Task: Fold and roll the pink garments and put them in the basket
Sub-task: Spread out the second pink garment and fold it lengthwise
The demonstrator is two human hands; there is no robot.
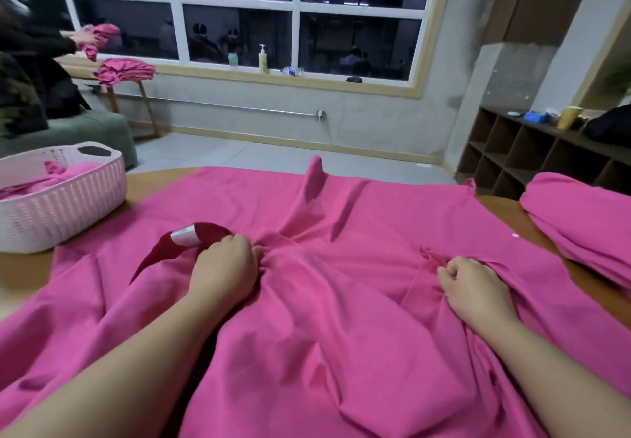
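A large pink garment (341, 219) lies spread over the wooden table (24, 273), wrinkled in the middle, with its darker neck opening and a white label (184, 234) at left. My left hand (225, 267) is closed on a bunch of the fabric just right of the label. My right hand (474, 287) grips a fold of the same garment near a thin pink tie string. A pale pink woven basket (68, 198) stands at the table's left, holding pink cloth. More pink garments (580, 219) lie piled at the right edge.
Another person sits at far left handling pink cloth (102, 33), beside a small wooden table with a pink pile (124, 70). A window sill holds bottles (262, 58). A dark cubby shelf (532, 154) stands at right. Grey floor lies beyond the table.
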